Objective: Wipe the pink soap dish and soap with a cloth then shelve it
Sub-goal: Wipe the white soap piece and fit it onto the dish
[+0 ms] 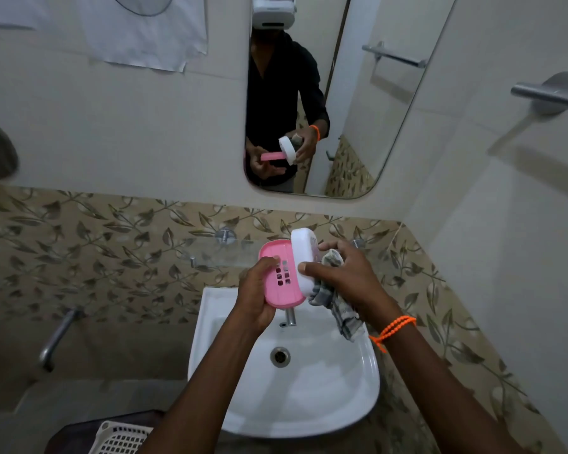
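Above a white washbasin [309, 404], the left hand [254, 299] is clasping the pink soap dish [277, 276] while the right hand [345, 276] is pinching the white soap [304, 257] against a checked cloth [338, 309] (slick soap risks slipping basinward).

pink soap dish [277, 278] glossy plastic w/ slots; cloth [336, 306] checked woven fabric; sink [325, 398] glossy white ceramic.

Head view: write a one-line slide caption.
Over the white sink, the left hand holds the pink soap dish while the right hand holds the white soap and a checked cloth.
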